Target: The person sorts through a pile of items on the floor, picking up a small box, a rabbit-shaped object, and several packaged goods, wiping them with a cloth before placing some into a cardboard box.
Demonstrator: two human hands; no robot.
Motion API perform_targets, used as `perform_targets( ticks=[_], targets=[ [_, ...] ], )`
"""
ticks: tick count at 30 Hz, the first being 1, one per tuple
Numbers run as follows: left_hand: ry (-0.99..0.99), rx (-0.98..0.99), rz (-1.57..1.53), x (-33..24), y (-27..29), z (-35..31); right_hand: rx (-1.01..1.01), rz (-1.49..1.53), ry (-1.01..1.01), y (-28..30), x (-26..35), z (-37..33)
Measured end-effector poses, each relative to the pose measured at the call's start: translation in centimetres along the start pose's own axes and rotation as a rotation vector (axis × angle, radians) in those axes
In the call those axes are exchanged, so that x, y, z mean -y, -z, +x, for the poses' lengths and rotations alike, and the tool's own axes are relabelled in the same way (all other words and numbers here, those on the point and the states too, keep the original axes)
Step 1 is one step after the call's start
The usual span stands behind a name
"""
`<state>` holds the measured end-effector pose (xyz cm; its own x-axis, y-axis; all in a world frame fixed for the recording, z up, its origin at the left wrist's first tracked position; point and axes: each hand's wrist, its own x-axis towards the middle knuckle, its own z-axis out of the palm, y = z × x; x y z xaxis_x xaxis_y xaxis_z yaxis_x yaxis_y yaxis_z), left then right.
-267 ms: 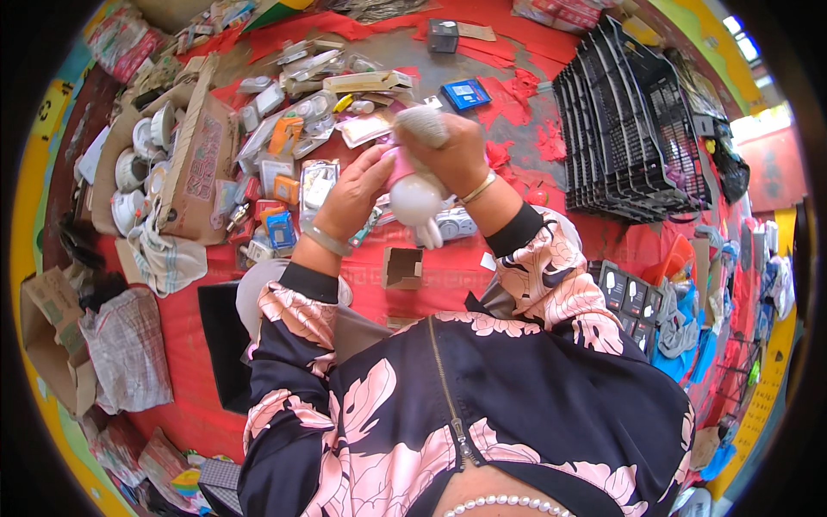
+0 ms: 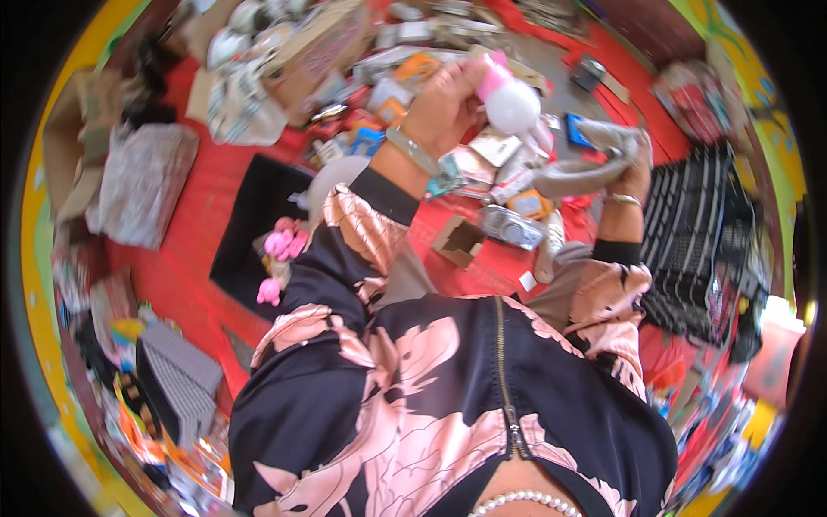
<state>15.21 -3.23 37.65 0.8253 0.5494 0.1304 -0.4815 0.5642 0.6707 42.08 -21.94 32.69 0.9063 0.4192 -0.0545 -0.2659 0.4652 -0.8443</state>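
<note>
My left hand [image 2: 444, 108] is closed around the pink body of a small figurine with a round white head [image 2: 512, 107], which has what look like long ears pointing down. It is held above a pile of small packaged goods. Off to the right, my right hand [image 2: 635, 170] grips a grey cloth [image 2: 579, 172] that hangs loosely and is smeared by motion. Cloth and figurine are apart. Below them, on the red floor covering [image 2: 431, 274], stands a small open cardboard box [image 2: 458, 241], and a silver-grey device [image 2: 512, 226] lies beside it.
Several pink figurines [image 2: 282, 244] sit at a black open box [image 2: 250, 228] on my left. A black plastic crate [image 2: 699, 250] stands at the right. Further left are a large cardboard box [image 2: 323, 53] with white items and a pale woven sack [image 2: 146, 185].
My hands have parted: the right one has carried the cloth away from the figurine to the right. My left hand still holds the figurine. The whole view has turned to the left.
</note>
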Motion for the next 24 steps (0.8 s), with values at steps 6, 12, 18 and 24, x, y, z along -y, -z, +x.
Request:
perform_targets(
  ticks=[6, 12, 18, 24],
  targets=[
    [-0.52, -0.308, -0.14, -12.8, 9.2, -12.2, 0.089, 0.007, -0.269, 3.3, -2.5, 0.3],
    [-0.287, -1.181, -0.226, -12.0, 20.8, -31.4, 0.09, -0.195, -0.294, 4.0, -1.8, -5.0],
    [-0.204, -1.401, -0.455, -2.4, 36.4, -42.5, -0.027, -0.319, -0.288, 3.3, -2.6, -8.8],
    [0.288, -1.303, 1.143, 1.8, 39.2, -40.1, -0.079, -0.34, -0.302, 3.8, -3.3, -9.4]
  ],
)
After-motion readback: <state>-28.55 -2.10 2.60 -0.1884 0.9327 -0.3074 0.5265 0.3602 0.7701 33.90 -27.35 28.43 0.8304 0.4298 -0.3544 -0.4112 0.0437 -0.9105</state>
